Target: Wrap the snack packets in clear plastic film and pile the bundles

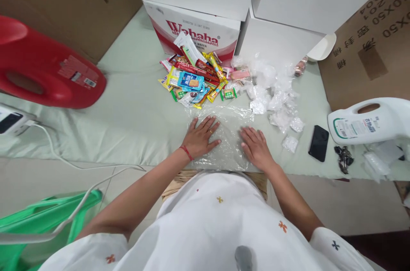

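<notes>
While the left hand (201,137) presses flat with its fingers spread wide on the left side of a clear plastic sheet (229,145), the right hand (256,147) lies palm down at its right edge, fingers nearly straight and closer together; neither hand grips anything. The sheet lies wrinkled near the front edge of the cloth-covered surface (134,130), directly before the person. Just beyond it, a heap of wrapped snacks (192,76) rests in front of a red-and-white Wahaha carton (195,27). To the right of the heap spread crumpled clear plastic packets (270,87), some near the right hand. Farther right, a black phone (319,142) lies beside a white bottle (361,123), and a red jug (51,66) lies well apart at left.
</notes>
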The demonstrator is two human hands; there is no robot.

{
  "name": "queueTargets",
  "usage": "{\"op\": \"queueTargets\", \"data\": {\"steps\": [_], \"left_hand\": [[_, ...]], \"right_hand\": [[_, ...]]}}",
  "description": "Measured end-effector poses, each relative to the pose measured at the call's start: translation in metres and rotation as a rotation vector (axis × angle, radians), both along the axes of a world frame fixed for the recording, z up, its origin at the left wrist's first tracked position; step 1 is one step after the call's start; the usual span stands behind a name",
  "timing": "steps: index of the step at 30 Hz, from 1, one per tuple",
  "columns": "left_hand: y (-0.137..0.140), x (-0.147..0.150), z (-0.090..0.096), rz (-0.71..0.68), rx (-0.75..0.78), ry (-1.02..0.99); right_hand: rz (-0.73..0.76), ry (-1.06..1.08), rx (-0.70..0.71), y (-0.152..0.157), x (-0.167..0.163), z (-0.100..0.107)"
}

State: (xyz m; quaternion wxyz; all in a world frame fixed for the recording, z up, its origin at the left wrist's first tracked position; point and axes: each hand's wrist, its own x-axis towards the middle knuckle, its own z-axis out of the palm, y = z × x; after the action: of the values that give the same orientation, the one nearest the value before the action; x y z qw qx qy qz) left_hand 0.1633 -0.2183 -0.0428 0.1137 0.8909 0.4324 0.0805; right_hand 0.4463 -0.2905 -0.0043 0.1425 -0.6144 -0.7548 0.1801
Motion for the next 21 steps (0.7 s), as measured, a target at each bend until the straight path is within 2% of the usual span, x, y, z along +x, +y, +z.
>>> {"op": "queueTargets", "data": {"steps": [1,3,5,6,7,9,11,12,15,17,19,21], "left_hand": [[0.0,-0.001,0.0,-0.002,0.003,0.002],[0.0,-0.002,0.0,-0.001,0.007,0.005],[0.0,-0.003,0.0,0.004,0.003,0.008],[0.001,-0.003,0.0,0.006,0.001,0.008],[0.001,-0.003,0.0,0.008,-0.001,0.007],[0.001,-0.003,0.002,0.01,-0.004,-0.004],[-0.001,-0.007,0.004,0.024,-0.003,-0.03],[-0.003,-0.01,0.005,0.041,0.001,-0.045],[-0.009,-0.024,0.005,0.122,0.01,-0.07],[-0.013,-0.033,0.002,0.157,0.005,-0.063],[-0.015,-0.039,0.0,0.165,-0.001,-0.052],[-0.015,-0.041,-0.002,0.163,-0.004,-0.042]], "right_hand": [[0.007,-0.089,-0.019,0.012,0.007,-0.007],[-0.128,-0.214,-0.021,0.03,0.025,-0.014],[-0.287,-0.24,0.036,0.036,0.04,-0.012],[-0.305,-0.217,0.07,0.033,0.043,-0.009],[-0.26,-0.178,0.09,0.027,0.042,-0.006],[-0.023,-0.084,0.065,0.005,0.032,-0.002],[0.227,-0.007,-0.041,-0.022,0.019,-0.002],[0.284,0.022,-0.095,-0.035,0.015,-0.004],[0.246,0.146,-0.211,-0.057,0.022,-0.003],[0.202,0.263,-0.287,-0.051,0.035,0.005],[0.153,0.329,-0.349,-0.027,0.042,0.016],[0.067,0.283,-0.316,0.013,0.035,0.026]]}}
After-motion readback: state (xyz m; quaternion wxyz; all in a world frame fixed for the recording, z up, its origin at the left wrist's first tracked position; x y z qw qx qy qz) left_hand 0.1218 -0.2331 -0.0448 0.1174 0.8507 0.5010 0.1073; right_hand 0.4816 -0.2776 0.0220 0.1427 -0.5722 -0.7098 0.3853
